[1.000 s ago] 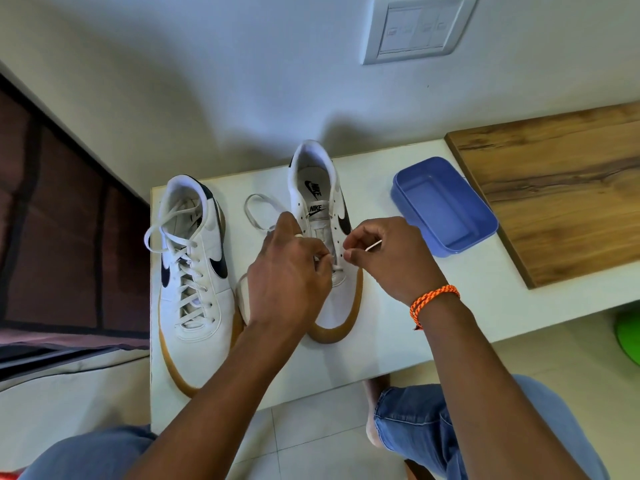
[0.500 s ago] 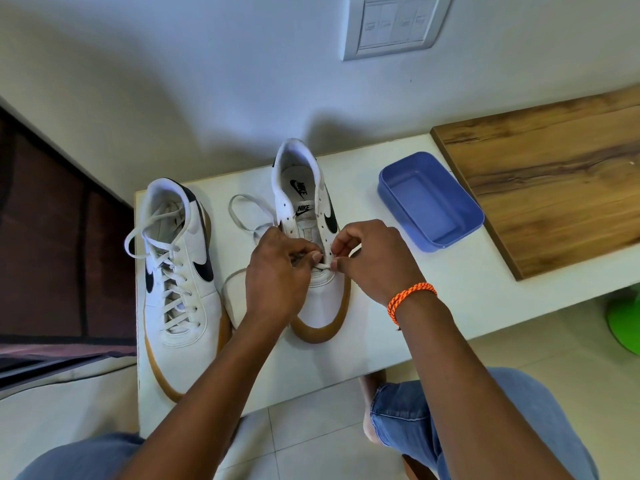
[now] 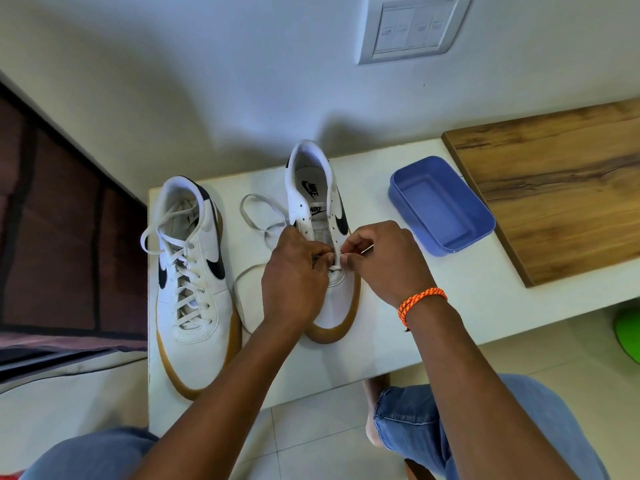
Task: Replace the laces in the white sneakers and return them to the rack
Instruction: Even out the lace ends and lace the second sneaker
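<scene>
Two white sneakers with black swooshes and tan soles stand on a white bench (image 3: pixel 398 327). The left sneaker (image 3: pixel 192 271) is fully laced. The right sneaker (image 3: pixel 320 209) has most eyelets bare. A loose white lace (image 3: pixel 254 220) loops on the bench to its left. My left hand (image 3: pixel 294 275) covers the shoe's lower eyelets, fingers curled on the lace there. My right hand (image 3: pixel 384 259) pinches the lace's tip beside the right row of eyelets.
A blue plastic tub (image 3: pixel 441 206) sits on the bench right of the sneakers, next to a wooden board (image 3: pixel 561 188). A switch plate (image 3: pixel 412 27) is on the wall behind. My knees in jeans are below the bench edge. A green object (image 3: pixel 628 336) lies on the floor at right.
Both hands stayed at the right sneaker's lower eyelets. My right hand drew in close to the left, then eased slightly outward with the lace tip. The camera view shifted a little.
</scene>
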`<state>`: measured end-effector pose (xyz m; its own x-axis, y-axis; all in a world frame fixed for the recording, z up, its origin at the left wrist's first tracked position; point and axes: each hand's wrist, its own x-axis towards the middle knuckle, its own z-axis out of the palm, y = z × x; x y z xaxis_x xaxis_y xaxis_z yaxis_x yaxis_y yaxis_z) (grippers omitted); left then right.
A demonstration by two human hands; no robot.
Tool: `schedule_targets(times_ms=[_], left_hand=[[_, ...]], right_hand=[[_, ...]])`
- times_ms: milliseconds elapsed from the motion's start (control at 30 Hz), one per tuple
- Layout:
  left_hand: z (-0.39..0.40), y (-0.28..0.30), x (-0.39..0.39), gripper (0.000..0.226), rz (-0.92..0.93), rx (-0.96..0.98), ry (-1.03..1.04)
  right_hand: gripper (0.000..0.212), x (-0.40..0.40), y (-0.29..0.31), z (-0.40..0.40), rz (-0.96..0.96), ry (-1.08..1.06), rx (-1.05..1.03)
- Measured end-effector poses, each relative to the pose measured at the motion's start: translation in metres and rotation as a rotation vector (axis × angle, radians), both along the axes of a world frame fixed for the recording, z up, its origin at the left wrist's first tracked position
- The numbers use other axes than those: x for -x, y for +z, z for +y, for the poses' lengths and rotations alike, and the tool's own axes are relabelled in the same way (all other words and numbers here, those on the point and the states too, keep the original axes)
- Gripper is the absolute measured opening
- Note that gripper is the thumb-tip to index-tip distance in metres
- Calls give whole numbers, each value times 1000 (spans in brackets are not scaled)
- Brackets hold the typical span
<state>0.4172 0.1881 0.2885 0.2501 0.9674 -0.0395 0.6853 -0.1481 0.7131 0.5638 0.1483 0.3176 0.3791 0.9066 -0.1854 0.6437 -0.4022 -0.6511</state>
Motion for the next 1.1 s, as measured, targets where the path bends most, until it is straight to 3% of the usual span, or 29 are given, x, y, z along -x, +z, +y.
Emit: schedule_targets(times_ms=[200,400,567,733,800,900,933,1033,1100], left_hand=[[14,11,11,20,126,-45,-264],[15,19,16,22,142,-5,-289],[18,24,21,27,127,64,-265],[19,24,21,27,142,91,-273],[19,24,21,30,151,94,-282],[19,24,22,35,167,90,-294],[20,24,24,35,164,84,-296],[20,23,24,34,138,56,-306],[21,22,25,35,137,47,-312]], right_hand=[[3,2,1,1,-7,-5,-14],[10,2,7,2,67,-40,-59],[8,-2,32,4,662,-211,-191],[9,-5,54,4,1067,-254,-406],[8,-5,49,5,942,-268,-409],[7,-2,30,7,297,-144,-286],[11,2,24,6,177,-73,-200],[22,7,11,1,63,82,118],[15,7,8,0,37,126,180]])
